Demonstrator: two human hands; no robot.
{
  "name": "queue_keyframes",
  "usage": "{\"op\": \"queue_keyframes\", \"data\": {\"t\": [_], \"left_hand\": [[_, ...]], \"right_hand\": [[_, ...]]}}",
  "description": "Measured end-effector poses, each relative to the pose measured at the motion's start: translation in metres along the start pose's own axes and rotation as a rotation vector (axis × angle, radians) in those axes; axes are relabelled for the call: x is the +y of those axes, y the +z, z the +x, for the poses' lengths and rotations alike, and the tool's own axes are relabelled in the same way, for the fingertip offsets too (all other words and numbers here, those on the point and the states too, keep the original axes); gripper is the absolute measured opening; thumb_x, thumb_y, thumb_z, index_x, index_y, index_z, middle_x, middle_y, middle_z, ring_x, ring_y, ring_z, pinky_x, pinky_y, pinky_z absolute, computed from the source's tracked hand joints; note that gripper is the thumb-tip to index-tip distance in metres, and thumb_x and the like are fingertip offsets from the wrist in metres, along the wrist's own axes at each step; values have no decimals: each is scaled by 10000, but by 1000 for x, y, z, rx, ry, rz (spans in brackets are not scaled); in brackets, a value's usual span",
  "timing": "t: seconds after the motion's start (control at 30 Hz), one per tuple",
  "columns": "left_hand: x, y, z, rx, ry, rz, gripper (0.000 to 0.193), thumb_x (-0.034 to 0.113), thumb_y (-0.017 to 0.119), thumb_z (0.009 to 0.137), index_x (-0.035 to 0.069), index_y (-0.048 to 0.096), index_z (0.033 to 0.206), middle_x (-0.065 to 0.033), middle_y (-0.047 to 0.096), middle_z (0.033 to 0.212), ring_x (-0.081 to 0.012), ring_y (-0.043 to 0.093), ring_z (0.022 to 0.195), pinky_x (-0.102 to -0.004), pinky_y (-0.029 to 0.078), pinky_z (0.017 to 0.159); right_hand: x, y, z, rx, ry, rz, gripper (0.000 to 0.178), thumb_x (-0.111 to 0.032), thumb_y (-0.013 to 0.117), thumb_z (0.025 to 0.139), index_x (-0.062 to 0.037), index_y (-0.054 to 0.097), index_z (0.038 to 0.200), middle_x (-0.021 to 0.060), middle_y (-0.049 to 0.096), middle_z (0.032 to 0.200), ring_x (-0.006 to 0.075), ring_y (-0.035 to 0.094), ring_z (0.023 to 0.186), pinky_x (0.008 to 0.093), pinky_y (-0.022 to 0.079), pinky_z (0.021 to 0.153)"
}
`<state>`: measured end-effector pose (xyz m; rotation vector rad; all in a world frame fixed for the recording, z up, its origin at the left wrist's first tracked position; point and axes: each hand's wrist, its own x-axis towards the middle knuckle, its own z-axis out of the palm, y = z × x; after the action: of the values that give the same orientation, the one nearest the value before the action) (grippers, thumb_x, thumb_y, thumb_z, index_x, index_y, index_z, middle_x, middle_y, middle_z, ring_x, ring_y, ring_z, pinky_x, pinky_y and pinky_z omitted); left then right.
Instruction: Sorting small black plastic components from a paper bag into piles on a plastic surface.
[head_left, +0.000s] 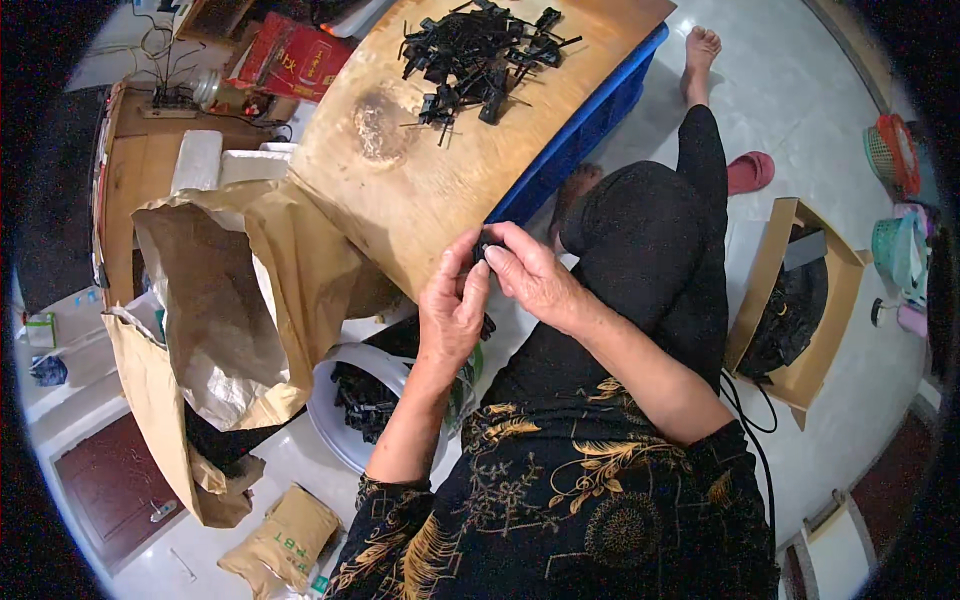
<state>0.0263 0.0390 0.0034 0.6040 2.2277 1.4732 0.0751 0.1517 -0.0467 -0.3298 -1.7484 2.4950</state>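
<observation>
Close together in front of my lap, both hands pinch one small black plastic part (482, 246). My left hand (455, 295) grips it from the left between thumb and fingers. From the right, my right hand (535, 275) presses thumb and forefinger on it. The fingers cover most of the part, so its exact shape cannot be made out. Just beyond the hands is the near corner of a wooden board (440, 190). A heap of black plastic pieces (480, 60), some with thin sticks, lies on its far end.
Under the board is a blue crate (590, 120). To the left stands an open brown paper sack (300, 270); below my left forearm, a white bucket (325, 400) holds black parts. A cardboard box (745, 320) with black contents sits on the right, near a pink slipper (750, 173).
</observation>
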Motion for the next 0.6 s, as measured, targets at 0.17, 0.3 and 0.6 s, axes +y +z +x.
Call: {"op": "queue_keyframes", "data": {"t": [0.17,0.3,0.6], "left_hand": [[-8,4,4,68,250,304,335,9,522,816,21,519,1151,-80,597,982,-149,565,854,-251,444,755],[-5,7,11,49,353,457,322,-41,525,781,14,534,1098,-127,604,979,-187,588,874,-265,456,749],[20,-9,12,5,-129,-265,368,59,506,858,96,385,1204,-56,590,823,-23,394,528,-151,315,474]], "right_hand": [[-6,-2,0,43,58,14,184,-159,448,891,-6,476,992,77,504,712,133,467,630,293,409,559],[-1,-4,0,61,118,44,201,-153,452,888,-8,478,1024,93,542,783,141,508,705,300,432,632],[5,-1,-1,103,-160,38,186,-176,462,899,-16,482,993,81,590,851,126,541,722,278,450,654]]}}
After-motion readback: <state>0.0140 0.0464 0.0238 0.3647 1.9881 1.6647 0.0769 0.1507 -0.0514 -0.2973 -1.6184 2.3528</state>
